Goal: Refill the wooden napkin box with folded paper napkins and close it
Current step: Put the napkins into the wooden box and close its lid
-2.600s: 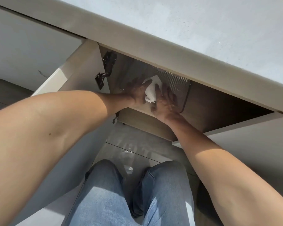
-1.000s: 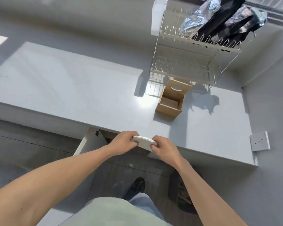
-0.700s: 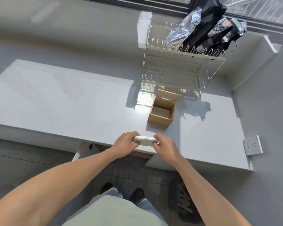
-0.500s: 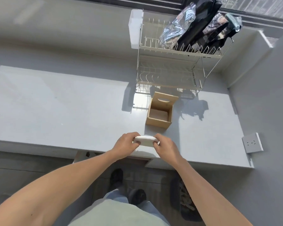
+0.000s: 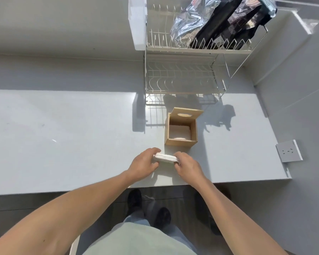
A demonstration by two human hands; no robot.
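Two hands, one stack of napkins [image 5: 166, 158], carried toward one wooden box [image 5: 181, 131].

Left hand [image 5: 143, 165] and right hand [image 5: 187, 165] curled around the stack's ends, just over the counter [image 5: 63, 137] near its front edge. Box open, lid [image 5: 187, 113] tilted back, some white napkins inside, just beyond the hands. Judged step: transfer. Next: lower stack squarely inside, then shut lid. One dish rack [image 5: 184, 70] at rear.

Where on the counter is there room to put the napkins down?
The counter is bare all along the left, from the hands to the far edge. A smaller bare patch lies right of the wooden box, toward the wall socket. It is crowded behind the box, under the dish rack.
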